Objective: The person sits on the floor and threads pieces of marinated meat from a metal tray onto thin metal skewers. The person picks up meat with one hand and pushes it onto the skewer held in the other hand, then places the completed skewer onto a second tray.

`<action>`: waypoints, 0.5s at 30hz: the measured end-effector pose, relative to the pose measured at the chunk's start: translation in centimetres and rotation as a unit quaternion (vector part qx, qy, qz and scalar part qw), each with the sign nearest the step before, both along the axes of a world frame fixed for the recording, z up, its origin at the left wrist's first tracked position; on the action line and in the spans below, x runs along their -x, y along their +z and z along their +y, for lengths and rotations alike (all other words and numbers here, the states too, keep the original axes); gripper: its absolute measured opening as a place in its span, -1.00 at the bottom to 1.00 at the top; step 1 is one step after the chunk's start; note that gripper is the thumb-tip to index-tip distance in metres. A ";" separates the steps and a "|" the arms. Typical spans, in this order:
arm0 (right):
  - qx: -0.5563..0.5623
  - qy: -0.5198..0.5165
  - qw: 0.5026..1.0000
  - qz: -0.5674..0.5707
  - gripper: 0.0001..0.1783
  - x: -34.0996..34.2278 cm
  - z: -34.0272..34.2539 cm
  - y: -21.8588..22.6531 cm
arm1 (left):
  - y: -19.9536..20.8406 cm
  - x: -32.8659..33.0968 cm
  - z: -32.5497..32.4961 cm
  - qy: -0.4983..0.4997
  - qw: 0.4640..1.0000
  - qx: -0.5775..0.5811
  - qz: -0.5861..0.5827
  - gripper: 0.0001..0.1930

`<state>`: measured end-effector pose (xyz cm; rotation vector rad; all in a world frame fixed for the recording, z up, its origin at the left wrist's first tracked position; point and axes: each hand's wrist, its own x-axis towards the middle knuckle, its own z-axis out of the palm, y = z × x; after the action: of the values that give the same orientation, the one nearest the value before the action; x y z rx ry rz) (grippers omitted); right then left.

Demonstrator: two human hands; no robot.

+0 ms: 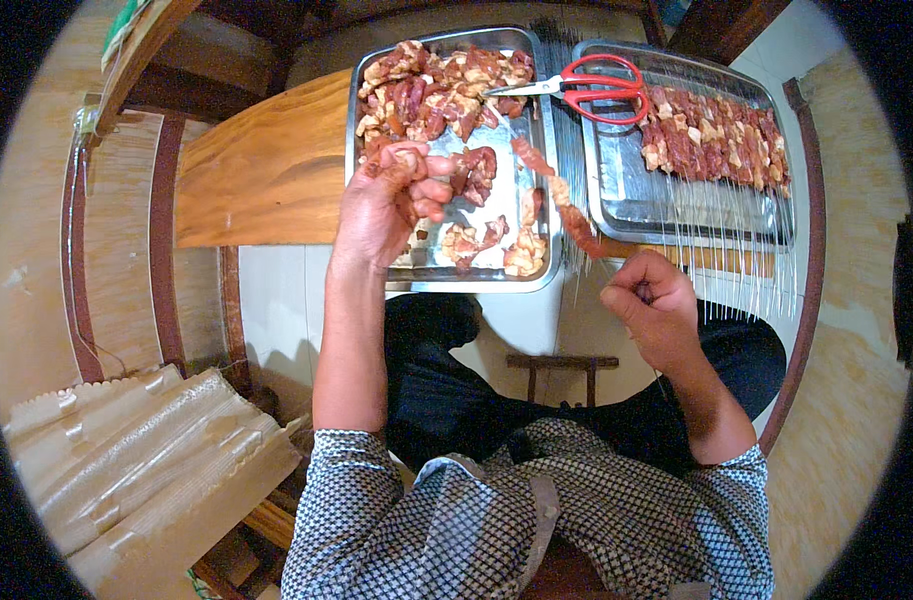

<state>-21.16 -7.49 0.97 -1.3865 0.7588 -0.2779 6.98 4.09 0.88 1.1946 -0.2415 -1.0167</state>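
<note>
My right hand (656, 305) is closed around the lower end of a thin skewer. Threaded meat pieces (576, 225) run along it, up and left over the right edge of the left metal tray (456, 282). Above that tray's left side, my left hand (401, 195) has its fingers curled in; whatever they hold is hidden. A dark red meat piece (476, 175) shows beside its fingertips. Raw meat chunks (441, 95) heap at the tray's far end, with a few pale pieces (524, 248) at the near end.
Red-handled scissors (606, 92) lie across both trays' edges. The right tray (616, 205) holds loaded meat skewers (716, 140), their bare ends sticking out toward me. Loose skewers (566, 70) lie between the trays on a wooden board (266, 165). A covered surface (146, 460) stands at left.
</note>
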 end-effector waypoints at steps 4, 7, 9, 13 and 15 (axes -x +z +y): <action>0.072 0.025 0.997 0.019 -0.86 -0.1 0.8 0.3 | 0.0 0.6 -0.1 -0.032 0.998 0.042 0.039 -0.78; 0.103 0.049 0.993 0.012 -0.85 -0.1 1.2 0.6 | -0.1 0.6 -0.3 -0.037 0.996 0.073 0.046 -0.78; 0.115 0.055 0.992 0.014 -0.84 0.0 1.6 0.7 | -0.1 1.0 -0.4 -0.026 0.994 0.089 0.055 -0.79; 0.146 0.058 0.987 0.017 -0.82 0.1 2.3 0.7 | -1.0 1.0 -0.3 -0.008 0.986 0.148 0.074 -0.80; 0.162 0.074 0.984 0.018 -0.82 0.2 2.5 0.6 | -1.2 0.9 -0.3 0.003 0.984 0.157 0.089 -0.80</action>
<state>-21.34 -4.98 1.60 -1.7519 0.6532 -0.2681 6.08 3.77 -0.28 0.8143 -0.2452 -1.0304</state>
